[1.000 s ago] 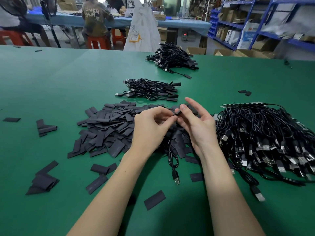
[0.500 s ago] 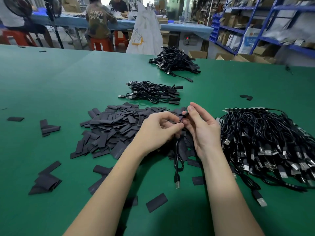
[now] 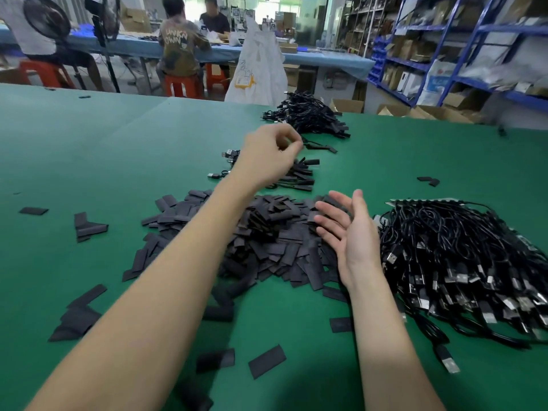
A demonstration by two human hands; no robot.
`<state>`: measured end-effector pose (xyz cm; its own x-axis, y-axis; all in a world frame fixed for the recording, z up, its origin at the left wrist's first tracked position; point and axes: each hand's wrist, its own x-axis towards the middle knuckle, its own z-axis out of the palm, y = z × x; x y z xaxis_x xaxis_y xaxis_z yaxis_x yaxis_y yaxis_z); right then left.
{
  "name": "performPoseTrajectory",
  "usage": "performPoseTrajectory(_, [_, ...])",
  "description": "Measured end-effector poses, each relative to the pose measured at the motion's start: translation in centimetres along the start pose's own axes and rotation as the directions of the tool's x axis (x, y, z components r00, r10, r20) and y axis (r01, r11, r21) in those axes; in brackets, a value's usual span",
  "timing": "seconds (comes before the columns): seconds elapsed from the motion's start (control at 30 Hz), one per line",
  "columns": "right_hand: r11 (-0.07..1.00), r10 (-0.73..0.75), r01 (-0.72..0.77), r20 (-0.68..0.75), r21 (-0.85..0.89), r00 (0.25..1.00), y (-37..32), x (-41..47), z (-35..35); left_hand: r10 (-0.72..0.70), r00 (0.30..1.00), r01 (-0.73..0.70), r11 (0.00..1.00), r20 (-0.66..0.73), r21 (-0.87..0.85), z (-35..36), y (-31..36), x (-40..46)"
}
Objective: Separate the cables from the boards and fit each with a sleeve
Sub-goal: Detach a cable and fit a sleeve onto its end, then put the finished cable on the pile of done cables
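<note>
- Left hand [image 3: 267,157] reaches above the small cable bundle [image 3: 296,176]; fingers loosely curled, whether pinching anything I cannot tell.
- Right hand [image 3: 353,238]: fingers spread, empty, over the sleeve pile [image 3: 267,232].
- Cable heap [image 3: 462,262] lies on the counter [image 3: 103,149] at right.

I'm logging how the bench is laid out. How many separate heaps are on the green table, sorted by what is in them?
Heaps of black cables: 3, the big one at the right, a small one past the left hand, and a far one.
Heaps of flat black sleeves: 1.
Total: 4 heaps. Loose sleeves lie scattered besides.
</note>
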<state>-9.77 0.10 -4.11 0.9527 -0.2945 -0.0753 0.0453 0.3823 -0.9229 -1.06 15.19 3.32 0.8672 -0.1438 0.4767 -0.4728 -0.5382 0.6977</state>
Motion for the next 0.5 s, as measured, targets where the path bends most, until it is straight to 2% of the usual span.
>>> performPoseTrajectory(0.13, [1.0, 0.007, -0.007, 0.001, 0.003, 1.0, 0.0, 0.2, 0.1, 0.108, 0.992, -0.125, 0.936, 0.071, 0.328, 1.4, -2.2, 5.9])
performPoseTrajectory(0.23, [1.0, 0.001, -0.001, 0.001, -0.005, 1.0, 0.1, 0.6, 0.0, 0.082, 0.96, -0.217, 0.825, 0.269, 0.522, 2.9, -4.8, 8.0])
performPoseTrajectory(0.33, [1.0, 0.001, 0.0, 0.011, -0.012, 1.0, 0.2, 1.0, -0.1, -0.027, 0.921, -0.228, 0.772, 0.389, 0.594, 3.7, -7.3, 8.6])
performPoseTrajectory(0.4, [1.0, 0.001, -0.001, 0.018, -0.009, 1.0, 0.2, 1.1, -0.2, -0.07, 0.924, -0.189, 0.773, 0.377, 0.606, 4.3, -8.4, 8.2])
performPoseTrajectory(0.5, [1.0, 0.003, -0.003, 0.021, -0.001, 1.0, 0.2, 1.1, -0.2, -0.06, 0.946, -0.164, 0.76, 0.319, 0.629, 5.2, -8.9, 7.3])
